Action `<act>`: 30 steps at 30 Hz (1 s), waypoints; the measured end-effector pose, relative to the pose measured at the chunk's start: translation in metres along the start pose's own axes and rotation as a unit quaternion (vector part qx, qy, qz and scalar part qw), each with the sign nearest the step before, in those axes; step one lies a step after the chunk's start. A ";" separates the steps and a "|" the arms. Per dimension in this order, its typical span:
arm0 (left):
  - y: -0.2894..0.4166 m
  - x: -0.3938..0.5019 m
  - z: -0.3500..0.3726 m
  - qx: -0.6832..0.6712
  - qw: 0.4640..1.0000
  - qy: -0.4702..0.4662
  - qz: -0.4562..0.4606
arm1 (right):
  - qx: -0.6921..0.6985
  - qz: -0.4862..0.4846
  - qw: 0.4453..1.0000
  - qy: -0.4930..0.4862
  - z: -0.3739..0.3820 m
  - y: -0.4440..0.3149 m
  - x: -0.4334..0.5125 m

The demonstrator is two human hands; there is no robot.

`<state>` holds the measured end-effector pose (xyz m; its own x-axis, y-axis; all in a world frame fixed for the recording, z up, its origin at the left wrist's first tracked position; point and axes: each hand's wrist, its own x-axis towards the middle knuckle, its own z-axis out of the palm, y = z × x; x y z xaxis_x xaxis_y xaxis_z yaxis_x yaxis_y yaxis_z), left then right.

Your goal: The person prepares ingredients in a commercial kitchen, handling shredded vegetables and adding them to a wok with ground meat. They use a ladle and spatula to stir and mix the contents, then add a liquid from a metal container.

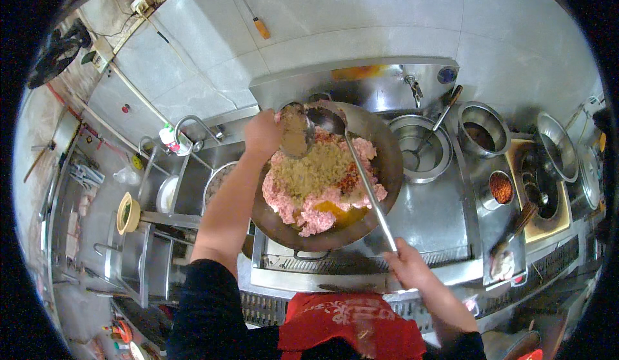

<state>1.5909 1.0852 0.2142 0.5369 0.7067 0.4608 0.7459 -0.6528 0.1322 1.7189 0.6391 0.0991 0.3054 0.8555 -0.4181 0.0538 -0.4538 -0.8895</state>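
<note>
A large wok (387, 152) on the stove holds pink minced meat (316, 222), with a greenish-brown chopped mass (312, 171) heaped over it. Dark red flakes (349, 181) and orange oil (338, 211) show among the meat. My left hand (263, 135) grips a metal bowl (309, 142) by its rim, tilted above the wok's far left side; brown residue coats its inside. In my right hand (408, 263) is the long handle of a metal ladle (370, 191). The ladle's dark head (329, 118) is beside the bowl, over the meat.
Right of the wok stands a metal pot (420, 166) with a ladle in it, below a tap (413, 89). Farther right are a steel basin (483, 128), a cup of red chili (501, 188) and a brush (522, 220). Sinks (188, 166) with a curved faucet (196, 120) lie left.
</note>
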 end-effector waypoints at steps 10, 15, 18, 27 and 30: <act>0.015 -0.017 0.015 -0.049 0.997 0.054 -0.016 | 0.099 -0.015 0.993 -0.060 0.027 -0.026 0.007; -0.012 -0.006 0.000 0.002 0.994 0.102 0.044 | -0.038 -0.046 0.997 0.039 -0.001 -0.011 -0.003; -0.018 0.003 -0.030 0.025 0.985 0.151 0.083 | -0.022 -0.104 0.991 0.084 -0.007 0.001 -0.015; -0.050 0.010 -0.110 0.100 0.955 0.235 0.151 | 0.119 -0.030 0.990 0.066 0.002 0.027 -0.036; -0.081 -0.032 -0.060 0.154 0.974 0.107 0.131 | 0.108 -0.040 0.992 0.057 0.008 0.034 -0.034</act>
<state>1.4894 1.0991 0.2415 0.6546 0.4333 0.6195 0.6954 -0.6665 -0.2686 1.7026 0.5964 0.0813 0.4141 0.8473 -0.3326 -0.1186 -0.3120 -0.9426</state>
